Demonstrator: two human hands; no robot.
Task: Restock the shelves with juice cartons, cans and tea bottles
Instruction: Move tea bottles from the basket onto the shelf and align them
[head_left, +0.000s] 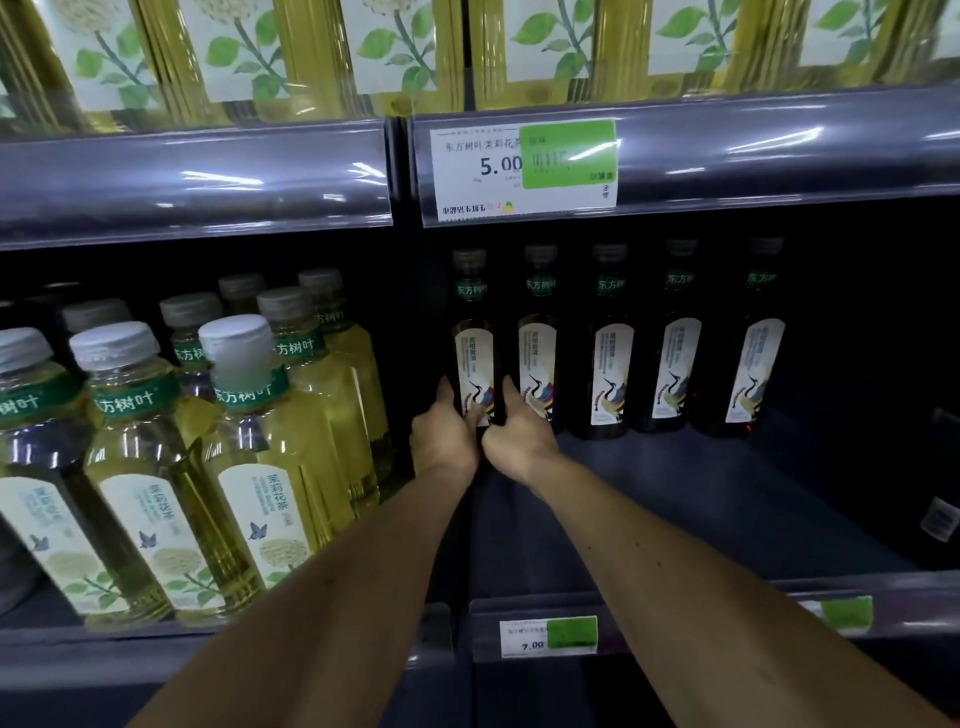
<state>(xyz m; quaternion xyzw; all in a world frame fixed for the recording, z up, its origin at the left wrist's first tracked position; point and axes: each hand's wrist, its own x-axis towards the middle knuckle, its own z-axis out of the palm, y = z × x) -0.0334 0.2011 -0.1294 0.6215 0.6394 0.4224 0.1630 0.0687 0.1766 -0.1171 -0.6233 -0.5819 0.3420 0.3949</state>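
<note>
Nearest the camera ran the shelf lip (675, 608) with a price tag (548, 635) clipped to it, and both forearms crossed over it into the right bay. Beyond lay a broad stretch of bare shelf (701, 499), open room for more stock. Further in, the left hand (444, 434) and right hand (519, 434) clasped the base of the leftmost dark tea bottle (474, 343) from either side, fingers curled round it. The step looked like seating or straightening that bottle in the back row of dark bottles (675, 338). Next would likely come letting go and drawing back low, clear of the upper shelf edge (779, 150) and the pale tea bottles (249, 441) close on the left.
</note>
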